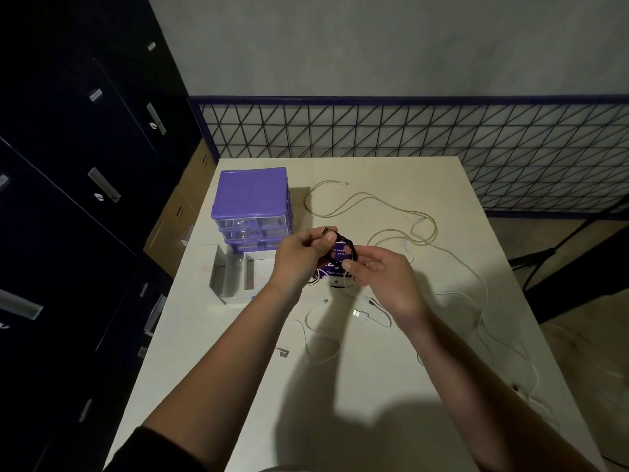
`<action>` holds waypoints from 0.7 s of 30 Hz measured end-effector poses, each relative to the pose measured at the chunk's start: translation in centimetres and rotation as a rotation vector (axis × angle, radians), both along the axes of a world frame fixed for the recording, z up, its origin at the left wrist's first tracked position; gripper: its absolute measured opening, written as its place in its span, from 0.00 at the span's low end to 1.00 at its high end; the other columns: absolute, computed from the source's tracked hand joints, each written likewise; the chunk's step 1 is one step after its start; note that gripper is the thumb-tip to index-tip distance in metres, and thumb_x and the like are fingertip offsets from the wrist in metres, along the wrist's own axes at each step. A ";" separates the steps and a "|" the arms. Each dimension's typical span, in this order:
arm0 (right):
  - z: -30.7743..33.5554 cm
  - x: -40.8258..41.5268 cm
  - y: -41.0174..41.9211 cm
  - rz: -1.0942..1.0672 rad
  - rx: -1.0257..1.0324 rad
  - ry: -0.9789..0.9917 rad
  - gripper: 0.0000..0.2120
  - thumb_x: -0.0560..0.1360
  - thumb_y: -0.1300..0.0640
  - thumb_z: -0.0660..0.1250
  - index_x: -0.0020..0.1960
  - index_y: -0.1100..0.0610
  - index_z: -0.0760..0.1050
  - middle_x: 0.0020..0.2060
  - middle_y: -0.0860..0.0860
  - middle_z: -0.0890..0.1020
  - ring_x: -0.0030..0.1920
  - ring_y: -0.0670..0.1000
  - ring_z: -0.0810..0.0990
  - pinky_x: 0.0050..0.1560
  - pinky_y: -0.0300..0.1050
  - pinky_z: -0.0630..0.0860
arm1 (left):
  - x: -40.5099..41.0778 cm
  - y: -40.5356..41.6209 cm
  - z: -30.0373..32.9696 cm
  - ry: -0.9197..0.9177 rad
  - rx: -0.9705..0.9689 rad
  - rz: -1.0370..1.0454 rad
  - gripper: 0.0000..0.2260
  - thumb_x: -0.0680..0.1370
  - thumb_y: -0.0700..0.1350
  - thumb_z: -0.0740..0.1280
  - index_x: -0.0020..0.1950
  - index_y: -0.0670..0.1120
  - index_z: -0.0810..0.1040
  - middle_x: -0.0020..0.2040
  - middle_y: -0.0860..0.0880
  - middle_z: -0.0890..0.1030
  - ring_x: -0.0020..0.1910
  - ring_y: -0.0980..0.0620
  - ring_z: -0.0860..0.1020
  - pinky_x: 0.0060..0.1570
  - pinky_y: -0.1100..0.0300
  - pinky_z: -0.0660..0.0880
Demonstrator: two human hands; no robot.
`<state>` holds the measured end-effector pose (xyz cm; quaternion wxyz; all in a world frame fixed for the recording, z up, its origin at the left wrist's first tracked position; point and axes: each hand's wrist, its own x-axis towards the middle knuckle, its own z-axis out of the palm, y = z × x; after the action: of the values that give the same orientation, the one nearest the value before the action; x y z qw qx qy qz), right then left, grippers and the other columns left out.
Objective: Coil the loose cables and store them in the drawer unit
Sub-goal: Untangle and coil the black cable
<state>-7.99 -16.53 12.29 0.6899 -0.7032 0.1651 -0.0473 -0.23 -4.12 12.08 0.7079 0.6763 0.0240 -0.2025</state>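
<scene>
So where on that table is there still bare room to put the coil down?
Bare: the near table edge between the forearms, and the far right corner beyond the beige cable. Crowded: white cables under the hands, and the open drawer before the purple drawer unit.

We make out white print on the purple card (335,264) behind the hands: "keep", "clean", then "Clean as you go", partly hidden.
</scene>
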 end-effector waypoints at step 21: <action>-1.4 0.1 -1.5 0.010 -0.051 0.073 0.11 0.73 0.66 0.71 0.55 0.63 0.81 0.40 0.52 0.83 0.33 0.38 0.79 0.36 0.27 0.72 | -0.7 1.8 -0.7 0.259 -0.053 -0.046 0.06 0.78 0.38 0.67 0.54 0.44 0.77 0.43 0.47 0.83 0.40 0.49 0.82 0.48 0.57 0.81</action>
<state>-7.88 -18.02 10.87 0.6654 -0.7228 0.1854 -0.0224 -0.92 -2.30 11.34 0.7118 0.6258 0.0941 -0.3048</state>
